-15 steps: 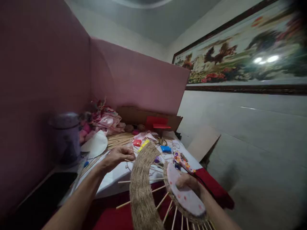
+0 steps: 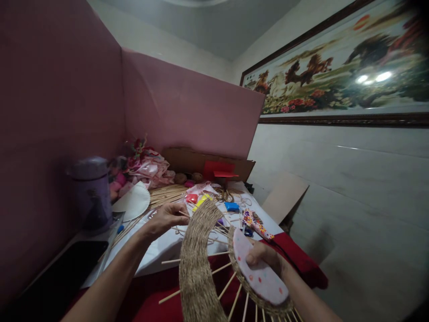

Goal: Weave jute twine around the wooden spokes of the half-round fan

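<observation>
A round craft piece of thin wooden sticks wound with a band of jute twine (image 2: 197, 264) stands tilted above my lap. Its centre is a pink dotted disc (image 2: 259, 275). My right hand (image 2: 264, 257) grips that disc, thumb on its face. My left hand (image 2: 166, 219) reaches over the table edge to the top of the twine band, fingers pinched on a thin strand or stick that I cannot make out clearly.
The white-covered table (image 2: 161, 250) holds a bundle of sticks (image 2: 166, 194), a white paper plate (image 2: 134, 201), a purple jug (image 2: 92, 190), coloured clay packs (image 2: 231, 206), a floral-handled tool (image 2: 256, 226), pink fabric and a cardboard box (image 2: 197, 161). A black phone (image 2: 63, 273) lies at left.
The woven piece has tipped slightly lower and left. My left hand has shifted a little up and opened its pinch somewhat; my right hand keeps its grip.
</observation>
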{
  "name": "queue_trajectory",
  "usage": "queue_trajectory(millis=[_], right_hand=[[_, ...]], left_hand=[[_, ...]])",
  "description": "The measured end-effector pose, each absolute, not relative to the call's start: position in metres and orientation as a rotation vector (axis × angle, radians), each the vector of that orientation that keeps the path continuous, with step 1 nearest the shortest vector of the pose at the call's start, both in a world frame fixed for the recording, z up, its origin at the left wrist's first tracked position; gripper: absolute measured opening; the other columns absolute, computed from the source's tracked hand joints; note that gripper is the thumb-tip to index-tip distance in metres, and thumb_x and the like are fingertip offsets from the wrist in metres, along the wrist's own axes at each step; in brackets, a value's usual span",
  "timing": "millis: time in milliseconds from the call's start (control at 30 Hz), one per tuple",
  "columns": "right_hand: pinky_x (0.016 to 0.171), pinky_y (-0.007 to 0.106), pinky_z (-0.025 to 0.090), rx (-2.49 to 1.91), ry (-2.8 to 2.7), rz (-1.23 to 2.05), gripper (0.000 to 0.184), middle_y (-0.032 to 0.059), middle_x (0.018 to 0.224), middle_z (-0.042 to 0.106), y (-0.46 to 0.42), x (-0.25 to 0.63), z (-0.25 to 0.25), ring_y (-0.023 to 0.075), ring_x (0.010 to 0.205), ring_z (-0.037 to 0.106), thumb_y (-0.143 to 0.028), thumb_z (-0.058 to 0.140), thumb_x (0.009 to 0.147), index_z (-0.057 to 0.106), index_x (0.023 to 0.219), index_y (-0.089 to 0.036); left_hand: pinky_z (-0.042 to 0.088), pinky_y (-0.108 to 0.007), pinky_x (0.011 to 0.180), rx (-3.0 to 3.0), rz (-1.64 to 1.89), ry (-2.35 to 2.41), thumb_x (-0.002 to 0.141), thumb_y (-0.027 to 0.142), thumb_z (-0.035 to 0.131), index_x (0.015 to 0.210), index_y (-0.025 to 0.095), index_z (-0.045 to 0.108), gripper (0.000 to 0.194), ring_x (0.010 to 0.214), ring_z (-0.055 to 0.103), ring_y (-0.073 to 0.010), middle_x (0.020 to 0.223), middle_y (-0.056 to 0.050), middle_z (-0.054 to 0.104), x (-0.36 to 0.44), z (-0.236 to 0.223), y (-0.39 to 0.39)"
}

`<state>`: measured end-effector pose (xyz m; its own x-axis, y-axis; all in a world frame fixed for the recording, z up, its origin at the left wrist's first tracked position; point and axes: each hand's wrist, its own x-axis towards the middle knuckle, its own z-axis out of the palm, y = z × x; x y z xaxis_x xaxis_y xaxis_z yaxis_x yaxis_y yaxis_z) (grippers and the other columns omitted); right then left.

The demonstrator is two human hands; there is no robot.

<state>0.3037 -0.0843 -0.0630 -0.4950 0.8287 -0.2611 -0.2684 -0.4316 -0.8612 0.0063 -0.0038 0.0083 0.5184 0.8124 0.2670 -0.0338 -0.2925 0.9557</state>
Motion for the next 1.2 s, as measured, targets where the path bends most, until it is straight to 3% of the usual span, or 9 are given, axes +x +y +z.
queue_trajectory(millis=[200,367,833,1067,1200], right_hand=[[0.043,0.020,0.046,-0.911,-1.108,1.999,0.031,0.0006,0.053,0.060,-0.087,0.299,-0.060,0.0120,0.044,0.056,-0.014,0.065,0.043,0.058,0.073,-0.011],[0.045,0.019,0.044,-0.954,-1.148,2.027,0.038,0.0005,0.057,0.062,-0.091,0.292,-0.056,0.0100,0.045,0.055,-0.013,0.063,0.043,0.061,0.081,-0.010],[0.040,0.017,0.044,-1.032,-1.123,2.032,0.035,-0.0023,0.053,0.058,-0.094,0.290,-0.046,0.0084,0.040,0.052,-0.012,0.063,0.043,0.057,0.077,-0.012],[0.042,0.019,0.047,-1.161,-1.172,2.034,0.046,-0.0011,0.057,0.063,-0.092,0.287,-0.036,0.0111,0.044,0.057,-0.011,0.067,0.042,0.058,0.087,-0.013],[0.038,0.018,0.044,-1.182,-1.172,2.018,0.037,-0.0013,0.051,0.059,-0.092,0.286,-0.035,0.0091,0.039,0.053,-0.010,0.069,0.040,0.058,0.075,-0.011]], left_hand=[[0.033,-0.024,0.053,1.685,1.036,0.749,0.055,0.028,0.075,0.052,0.013,0.061,0.020,0.052,0.043,-0.0093,0.050,0.002,0.053,0.003,0.009,-0.001],[0.036,-0.024,0.054,1.705,1.151,0.795,0.054,0.026,0.074,0.054,0.014,0.063,0.016,0.054,0.046,-0.0102,0.054,0.001,0.057,0.003,0.009,0.002],[0.033,-0.025,0.053,1.854,1.245,0.854,0.057,0.027,0.075,0.054,0.015,0.065,0.016,0.054,0.044,-0.0105,0.051,0.001,0.055,-0.002,0.006,0.005],[0.034,-0.024,0.053,1.847,1.159,0.796,0.056,0.025,0.076,0.052,0.015,0.064,0.016,0.053,0.046,-0.0103,0.052,0.002,0.056,0.001,0.007,0.002],[0.035,-0.024,0.053,1.733,1.037,0.805,0.052,0.024,0.077,0.051,0.015,0.063,0.017,0.052,0.047,-0.0100,0.051,0.002,0.057,0.000,0.009,0.000]])
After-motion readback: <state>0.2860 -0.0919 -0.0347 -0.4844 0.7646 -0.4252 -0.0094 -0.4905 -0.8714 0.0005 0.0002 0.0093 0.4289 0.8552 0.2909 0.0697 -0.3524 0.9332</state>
